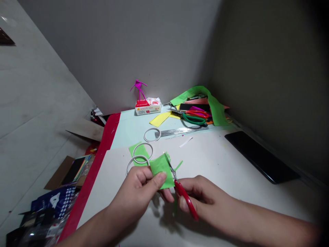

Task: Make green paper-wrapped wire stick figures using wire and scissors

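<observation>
Cutting step in hand: left hand (136,192) pinches a square of green paper (161,170), its lower edge held between thumb and fingers (157,180), the rest standing clear above them. Right hand (197,197) is closed on red-handled scissors (186,200) — blade tips at the paper's right edge, which looks to call for the next snip there.
</observation>
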A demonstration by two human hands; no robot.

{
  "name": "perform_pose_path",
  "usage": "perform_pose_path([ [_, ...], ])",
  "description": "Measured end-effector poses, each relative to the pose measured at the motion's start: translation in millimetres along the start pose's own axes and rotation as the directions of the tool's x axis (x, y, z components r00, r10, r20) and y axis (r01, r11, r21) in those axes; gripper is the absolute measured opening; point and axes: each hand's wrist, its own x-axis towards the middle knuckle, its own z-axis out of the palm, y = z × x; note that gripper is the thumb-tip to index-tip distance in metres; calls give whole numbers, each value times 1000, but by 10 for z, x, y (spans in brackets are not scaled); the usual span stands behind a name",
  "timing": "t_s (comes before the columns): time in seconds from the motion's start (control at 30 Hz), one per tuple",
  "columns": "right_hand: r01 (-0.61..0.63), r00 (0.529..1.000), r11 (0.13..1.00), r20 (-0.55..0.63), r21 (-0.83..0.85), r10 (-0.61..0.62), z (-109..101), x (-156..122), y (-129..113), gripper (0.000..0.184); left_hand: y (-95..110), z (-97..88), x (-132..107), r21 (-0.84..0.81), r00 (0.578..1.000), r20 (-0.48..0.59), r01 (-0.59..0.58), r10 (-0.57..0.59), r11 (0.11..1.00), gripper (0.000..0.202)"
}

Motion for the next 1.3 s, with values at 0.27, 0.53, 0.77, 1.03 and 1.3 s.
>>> perform_pose_path([
  [0.27,31,999,1000,-9,5,-31,0,9,-5,25,21,11,-25,-7,999,-32,15,-15,1000,40],
  [0.53,22,999,1000,-25,9,-22,-5,5,-5,42,-7,4,-16,6,998,-54,16,-15,1000,39],
  [0.77,32,998,999,-54,-1,-32,-6,31,5,33,2,-1,3,-27,1000,-28,5,-6,1000,37],
  [1.03,80,975,990,-217,119,-53,-62,45,25,39,5,13,-17,37,996,-71,59,-57,998,35],
  [1.3,236,915,924,-389,300,-107,-190,65,30,30,-24,86,-8,191,976,112,162,-185,968,40],
])
